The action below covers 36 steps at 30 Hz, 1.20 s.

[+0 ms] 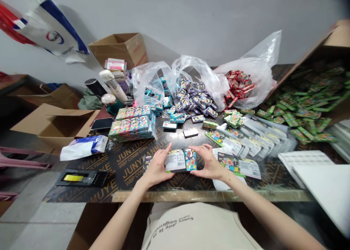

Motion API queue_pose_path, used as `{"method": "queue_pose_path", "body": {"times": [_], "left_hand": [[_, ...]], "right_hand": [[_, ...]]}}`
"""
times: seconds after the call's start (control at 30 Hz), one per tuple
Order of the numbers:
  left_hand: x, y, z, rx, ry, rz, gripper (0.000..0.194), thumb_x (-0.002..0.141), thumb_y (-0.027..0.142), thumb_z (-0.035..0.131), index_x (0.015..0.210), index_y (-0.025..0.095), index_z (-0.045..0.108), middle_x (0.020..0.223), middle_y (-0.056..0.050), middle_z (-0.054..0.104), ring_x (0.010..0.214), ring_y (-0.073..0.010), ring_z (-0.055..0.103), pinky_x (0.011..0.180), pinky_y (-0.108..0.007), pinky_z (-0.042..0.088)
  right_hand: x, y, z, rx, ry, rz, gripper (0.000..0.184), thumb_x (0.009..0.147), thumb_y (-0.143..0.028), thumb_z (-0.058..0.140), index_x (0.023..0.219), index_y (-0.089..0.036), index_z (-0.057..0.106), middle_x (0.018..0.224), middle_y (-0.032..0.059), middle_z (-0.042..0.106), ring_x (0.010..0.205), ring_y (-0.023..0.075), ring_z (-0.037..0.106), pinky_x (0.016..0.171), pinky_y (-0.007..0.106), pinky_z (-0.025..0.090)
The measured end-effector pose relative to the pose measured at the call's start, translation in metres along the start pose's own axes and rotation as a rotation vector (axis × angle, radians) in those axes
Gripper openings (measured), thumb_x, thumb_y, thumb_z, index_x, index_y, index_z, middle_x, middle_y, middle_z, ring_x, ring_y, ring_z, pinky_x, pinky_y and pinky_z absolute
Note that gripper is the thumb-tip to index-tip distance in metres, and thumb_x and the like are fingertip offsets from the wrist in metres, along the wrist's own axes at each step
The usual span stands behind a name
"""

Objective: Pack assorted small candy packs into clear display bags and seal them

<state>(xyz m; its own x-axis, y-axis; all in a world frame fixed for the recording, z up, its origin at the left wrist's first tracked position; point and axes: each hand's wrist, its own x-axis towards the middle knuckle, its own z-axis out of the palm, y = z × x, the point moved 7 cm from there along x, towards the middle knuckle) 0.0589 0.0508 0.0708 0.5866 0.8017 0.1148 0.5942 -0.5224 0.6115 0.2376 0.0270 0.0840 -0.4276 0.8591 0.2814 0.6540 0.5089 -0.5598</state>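
Near the table's front edge, my left hand [156, 168] is closed on a printed packet [175, 160] with a pale label, thumb on the far edge and fingers on the near one. My right hand [208, 163] pinches a small blue candy box [190, 159] by its far and near ends. The box stands against the packet's right end; whether it is partly inside I cannot tell. Just beyond lie a white-faced small box [190, 132], another small box [170, 126] and a green candy box [210, 125]. A flat printed packet [250, 168] lies right of my right hand.
Stacked candy packs [131, 124] stand left. Plastic bags hold purple boxes [195, 98] and red boxes [239, 85] at the back. Fanned packets [251, 137] and a carton of green boxes [303, 111] are right. A tape dispenser [82, 178] and phone [101, 123] lie left.
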Motion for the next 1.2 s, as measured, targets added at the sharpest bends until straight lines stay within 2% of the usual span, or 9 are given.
{"method": "queue_pose_path", "body": {"times": [0.17,0.33,0.47,0.63,0.73,0.87,1.03,1.1,1.2], "left_hand": [[0.003,-0.003,0.002,-0.011,0.008,-0.019,0.099,0.058,0.023,0.067,0.140,0.021,0.012,0.132,-0.010,0.040,0.115,-0.0261,0.041,0.100,-0.041,0.031],[0.009,-0.005,0.001,0.000,0.052,-0.042,0.101,0.059,0.024,0.067,0.140,0.023,0.008,0.127,-0.010,0.044,0.113,-0.0260,0.043,0.097,-0.042,0.033],[0.010,-0.010,0.008,0.054,0.011,-0.051,0.101,0.058,0.023,0.067,0.140,0.022,0.009,0.123,-0.010,0.048,0.110,-0.0266,0.045,0.095,-0.043,0.034],[0.007,-0.021,0.027,0.108,-0.084,-0.074,0.088,0.051,0.028,0.074,0.131,0.024,0.037,0.123,-0.009,0.051,0.115,-0.0301,0.042,0.102,-0.052,0.019],[0.013,-0.027,0.025,-0.162,0.157,-0.248,0.075,0.058,0.037,0.073,0.125,0.022,0.044,0.126,-0.011,0.049,0.118,-0.0291,0.040,0.102,-0.050,0.023],[0.022,-0.032,0.037,-0.958,0.424,-0.538,0.057,0.073,0.039,0.061,0.123,0.017,0.044,0.109,-0.011,0.059,0.093,-0.0202,0.059,0.081,-0.035,0.047],[0.032,-0.004,0.050,-1.317,0.109,-0.571,0.080,0.060,0.025,0.074,0.130,0.022,0.036,0.066,0.004,0.059,0.058,-0.0109,0.059,0.059,-0.023,0.046],[0.028,0.003,0.048,-1.244,-0.021,-0.528,0.081,0.063,0.026,0.072,0.133,0.023,0.031,0.062,0.005,0.056,0.058,-0.0114,0.058,0.060,-0.024,0.046],[0.020,-0.001,0.033,-0.885,-0.009,-0.377,0.085,0.066,0.032,0.068,0.137,0.025,0.022,0.089,-0.004,0.062,0.084,-0.0189,0.060,0.078,-0.035,0.045]], "right_hand": [[0.000,0.001,-0.007,-0.036,0.138,0.036,0.091,0.060,-0.057,0.067,0.134,-0.020,0.028,0.128,0.0118,0.048,0.118,0.0303,0.039,0.102,0.047,0.016],[0.002,-0.005,0.003,-0.012,0.092,0.034,0.060,0.082,-0.039,0.049,0.136,-0.026,0.026,0.112,0.0056,0.060,0.112,0.0242,0.046,0.103,0.047,0.014],[0.027,0.047,-0.009,-0.167,0.235,0.193,0.062,0.079,-0.033,0.051,0.136,-0.024,0.028,0.127,0.0085,0.048,0.117,0.0263,0.040,0.100,0.045,0.020],[0.066,0.105,0.003,-0.189,0.023,0.213,0.060,0.070,-0.021,0.055,0.128,-0.020,0.041,0.122,0.0124,0.049,0.112,0.0276,0.043,0.089,0.042,0.033],[0.061,0.083,0.011,-0.100,0.096,0.194,0.053,0.072,-0.019,0.053,0.124,-0.018,0.044,0.107,0.0101,0.055,0.100,0.0235,0.049,0.085,0.037,0.039],[0.028,0.017,0.014,0.091,0.219,0.151,0.057,0.073,-0.028,0.059,0.127,-0.023,0.040,0.109,0.0091,0.053,0.098,0.0236,0.051,0.085,0.037,0.042],[0.008,-0.024,0.008,0.092,0.011,0.024,0.081,0.063,-0.041,0.066,0.134,-0.024,0.031,0.132,0.0120,0.039,0.119,0.0303,0.038,0.095,0.044,0.031],[0.006,-0.023,0.005,0.130,-0.050,-0.019,0.078,0.063,-0.037,0.065,0.132,-0.024,0.032,0.128,0.0100,0.044,0.118,0.0278,0.040,0.095,0.041,0.031],[0.003,-0.007,0.001,0.105,-0.016,0.021,0.070,0.059,-0.034,0.066,0.124,-0.024,0.042,0.119,0.0085,0.050,0.111,0.0268,0.044,0.094,0.039,0.030]]}}
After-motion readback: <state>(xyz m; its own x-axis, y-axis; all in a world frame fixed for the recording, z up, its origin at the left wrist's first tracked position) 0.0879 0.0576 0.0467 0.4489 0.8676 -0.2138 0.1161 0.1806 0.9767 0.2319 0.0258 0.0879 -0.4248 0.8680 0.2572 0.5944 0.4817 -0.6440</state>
